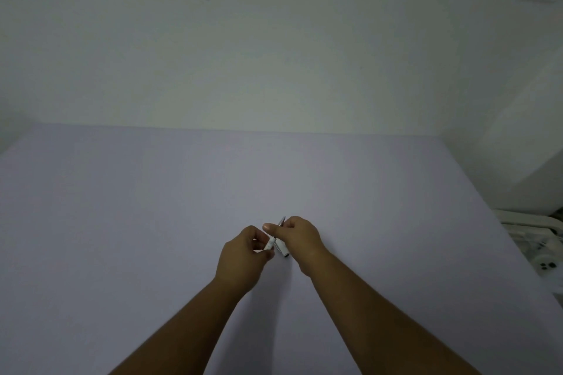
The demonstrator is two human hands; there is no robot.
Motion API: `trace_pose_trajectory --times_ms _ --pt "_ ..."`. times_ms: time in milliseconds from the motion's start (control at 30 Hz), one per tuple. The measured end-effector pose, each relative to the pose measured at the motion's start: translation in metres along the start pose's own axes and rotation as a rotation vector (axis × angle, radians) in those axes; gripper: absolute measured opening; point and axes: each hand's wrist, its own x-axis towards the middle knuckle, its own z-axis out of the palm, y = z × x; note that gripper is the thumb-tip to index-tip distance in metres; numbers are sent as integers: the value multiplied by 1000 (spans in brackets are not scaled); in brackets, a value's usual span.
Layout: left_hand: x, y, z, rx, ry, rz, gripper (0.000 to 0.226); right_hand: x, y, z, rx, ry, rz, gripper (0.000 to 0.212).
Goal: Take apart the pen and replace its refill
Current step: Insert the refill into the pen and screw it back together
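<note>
I see two bare hands close together above the middle of a pale purple table [152, 207]. My left hand [243, 256] pinches a small white pen piece [270, 243] with its fingers curled tight. My right hand [300, 237] pinches a thin silver refill [281, 221] that pokes up past the thumb. Another white pen piece [281, 250] shows just under the right hand; I cannot tell if it lies on the table. The parts nearly touch between the hands.
</note>
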Motion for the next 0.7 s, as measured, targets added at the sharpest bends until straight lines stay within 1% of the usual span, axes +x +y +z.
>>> trace_pose_trajectory --times_ms 133,200,300,400,433,500,600,633,700 --pt "-2 1 -1 -4 -1 -7 11 -5 -2 0 110 -30 -26 18" --pt "-3 2 -3 -20 -4 -16 11 -7 -5 -1 114 -41 -28 17" --pt "-3 2 -7 -29 -3 -17 9 -8 -8 -6 157 -64 19 14" --pt "-4 2 -8 -36 2 -12 9 -8 -8 -9 57 -69 -5 18" --pt "-4 2 -8 -34 3 -6 9 -8 -7 -8 28 -53 -13 23" --pt "-5 4 -7 -24 4 9 9 -7 -5 -7 36 -29 -24 31" --pt "-6 5 -6 -10 10 14 9 -7 -6 -6 107 -63 -32 20" --pt "-6 5 -6 -10 10 11 9 -7 -7 -6 82 -64 -34 22" --pt "-6 4 -6 -18 5 1 10 -7 -7 -5 22 -49 -36 32"
